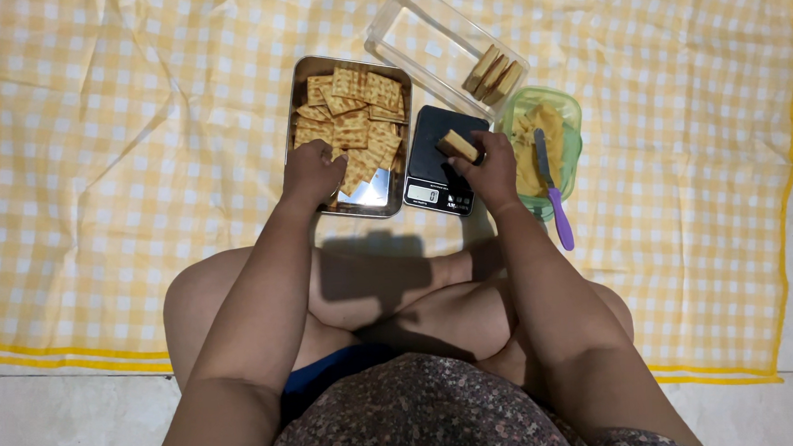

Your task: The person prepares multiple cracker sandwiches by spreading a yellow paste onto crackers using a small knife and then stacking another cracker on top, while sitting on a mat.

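Counts: one rectangular metal tray point(298, 101) of square crackers point(355, 117), too many and too overlapped to count. One black digital kitchen scale point(439, 171). One clear rectangular plastic container point(405, 32) held three cracker sandwiches point(492, 73). One green plastic tub point(572, 119), one purple-handled spreader point(553, 188). Two hands were in view.

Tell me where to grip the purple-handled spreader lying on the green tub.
Take the purple-handled spreader by its handle end, which juts past the near rim of the green tub, clear of the filling. Come from the right, since the right hand sits just left of it.
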